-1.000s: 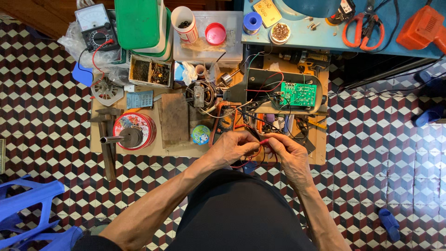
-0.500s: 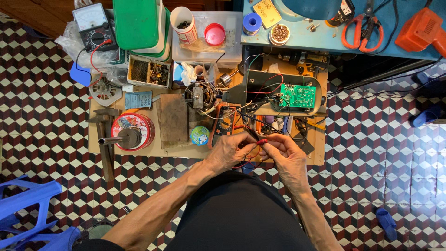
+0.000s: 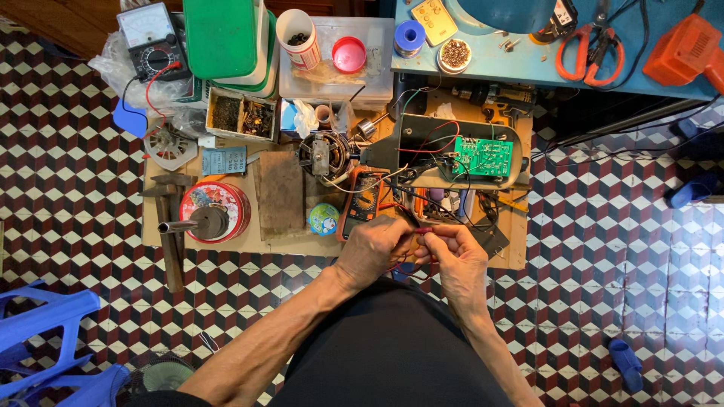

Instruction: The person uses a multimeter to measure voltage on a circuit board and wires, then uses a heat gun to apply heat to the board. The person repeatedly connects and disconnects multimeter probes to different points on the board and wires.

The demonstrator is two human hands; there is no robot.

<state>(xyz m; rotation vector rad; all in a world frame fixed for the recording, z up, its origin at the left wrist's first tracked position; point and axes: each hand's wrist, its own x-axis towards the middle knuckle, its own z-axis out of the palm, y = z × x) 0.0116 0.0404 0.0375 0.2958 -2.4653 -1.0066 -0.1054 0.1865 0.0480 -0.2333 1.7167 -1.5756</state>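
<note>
Soft, even daylight fills the scene and colours read clearly. A bright patch washes out the tiled floor point(image 3: 697, 249) at the right edge of the frame. Shadows stay faint, darkest under the blue tabletop point(image 3: 528, 71) at upper right. Focus is sharp throughout, with slight wide-angle bending near the corners.

Thin red wire point(image 3: 420, 231), plastic-coated and a bit glossy, is pinched between the left hand point(image 3: 375, 249) and right hand point(image 3: 458, 258). The green circuit board point(image 3: 483, 155) looks matt, the round tin point(image 3: 215, 211) shiny printed metal, the workboard point(image 3: 280, 197) rough worn wood, and the scissors' point(image 3: 590, 47) handles smooth orange plastic.
</note>
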